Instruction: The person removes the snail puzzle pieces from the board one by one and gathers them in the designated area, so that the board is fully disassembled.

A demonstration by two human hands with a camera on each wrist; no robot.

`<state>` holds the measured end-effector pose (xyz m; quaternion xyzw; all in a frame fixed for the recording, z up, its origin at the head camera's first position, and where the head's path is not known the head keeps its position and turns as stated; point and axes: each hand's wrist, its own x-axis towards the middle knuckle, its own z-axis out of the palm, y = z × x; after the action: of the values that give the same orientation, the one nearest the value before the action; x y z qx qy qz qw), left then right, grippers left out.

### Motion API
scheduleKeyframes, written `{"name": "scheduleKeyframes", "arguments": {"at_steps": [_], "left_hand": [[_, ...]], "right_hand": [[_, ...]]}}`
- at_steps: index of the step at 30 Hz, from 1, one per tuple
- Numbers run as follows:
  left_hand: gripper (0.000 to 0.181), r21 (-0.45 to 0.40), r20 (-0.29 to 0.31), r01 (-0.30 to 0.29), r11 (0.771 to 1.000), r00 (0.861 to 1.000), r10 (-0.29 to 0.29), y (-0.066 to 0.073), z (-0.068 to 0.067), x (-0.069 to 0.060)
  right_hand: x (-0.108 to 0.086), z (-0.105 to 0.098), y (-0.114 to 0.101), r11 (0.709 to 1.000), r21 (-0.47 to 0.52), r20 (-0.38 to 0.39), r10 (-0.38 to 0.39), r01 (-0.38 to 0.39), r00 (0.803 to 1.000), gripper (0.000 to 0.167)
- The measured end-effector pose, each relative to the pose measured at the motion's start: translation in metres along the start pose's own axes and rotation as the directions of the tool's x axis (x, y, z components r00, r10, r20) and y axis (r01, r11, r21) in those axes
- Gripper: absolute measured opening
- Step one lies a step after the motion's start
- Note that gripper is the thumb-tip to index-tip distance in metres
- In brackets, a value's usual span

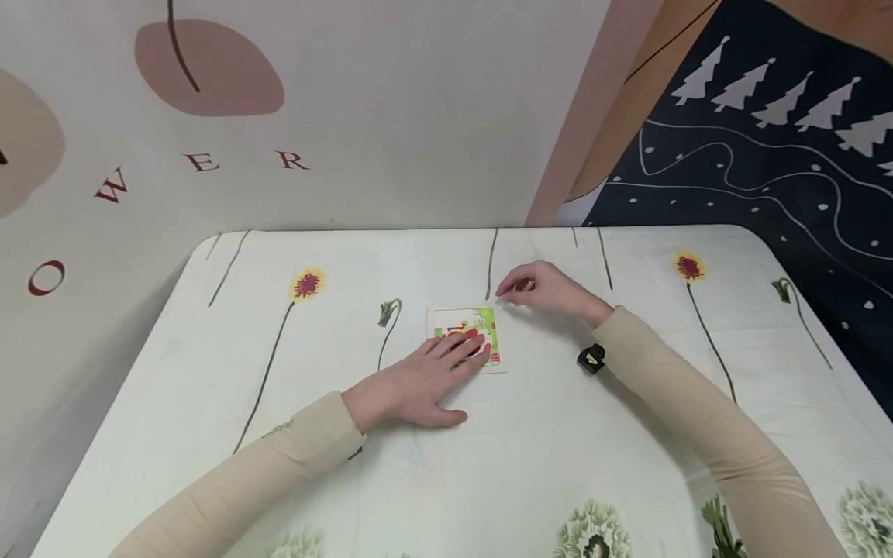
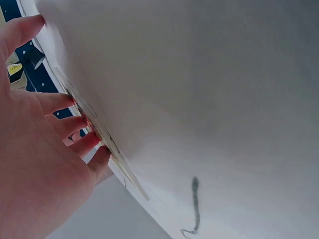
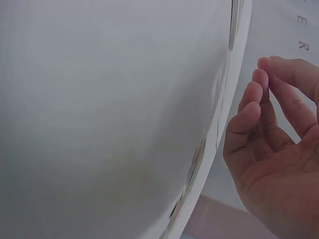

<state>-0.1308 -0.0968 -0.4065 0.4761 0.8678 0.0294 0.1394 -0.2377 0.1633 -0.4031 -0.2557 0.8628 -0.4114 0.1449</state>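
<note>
Left hand [image 1: 431,381]: fingers spread, nearly straight, resting on a thin, square, pale-edged board with a red-and-green printed picture [image 1: 487,319]; it grips nothing.
Right hand [image 1: 551,291]: fingers curled, thumb meeting a fingertip; we see nothing pinched.
Board's place: flat on the white, flower-printed cloth-look tabletop [image 1: 516,457], its far right corner just beside the right hand.
Step in hand: we judge that the left hand steadies the board while the right attends to that corner.
Next move: probably calls for light left pressure and exact right fingertip placement.
Hidden: left fingers cover much of the picture; the left wrist view shows the board edge-on.
Unclear: whether right fingertips touch the tabletop.
</note>
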Motion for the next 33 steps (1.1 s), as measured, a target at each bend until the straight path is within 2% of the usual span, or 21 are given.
{"name": "scheduleKeyframes", "arguments": {"at_steps": [5,12,19,29,33], "left_hand": [[0.086,0.002,-0.006,-0.001,1.000,1.000,0.001,-0.001,0.000,0.000],[0.086,0.012,0.018,0.011,1.000,1.000,-0.012,0.000,0.001,0.002],[0.085,0.014,0.001,0.007,1.000,1.000,-0.007,0.000,0.000,0.001],[0.085,0.003,-0.001,0.000,1.000,1.000,0.000,0.000,0.000,0.000],[0.085,0.012,-0.005,-0.003,1.000,1.000,0.003,0.000,0.000,0.000]], "right_hand": [[0.005,0.008,-0.004,1.000,0.000,0.026,-0.011,0.011,1.000,0.014],[0.008,0.014,-0.014,1.000,-0.016,0.082,-0.006,0.007,0.997,0.014],[0.013,0.020,-0.017,0.998,-0.014,0.164,-0.062,0.065,0.984,0.016],[0.014,0.020,-0.014,1.000,-0.012,0.189,-0.023,0.026,0.982,0.020],[0.014,0.020,-0.015,0.998,-0.039,0.203,-0.034,0.043,0.979,0.023]]}}
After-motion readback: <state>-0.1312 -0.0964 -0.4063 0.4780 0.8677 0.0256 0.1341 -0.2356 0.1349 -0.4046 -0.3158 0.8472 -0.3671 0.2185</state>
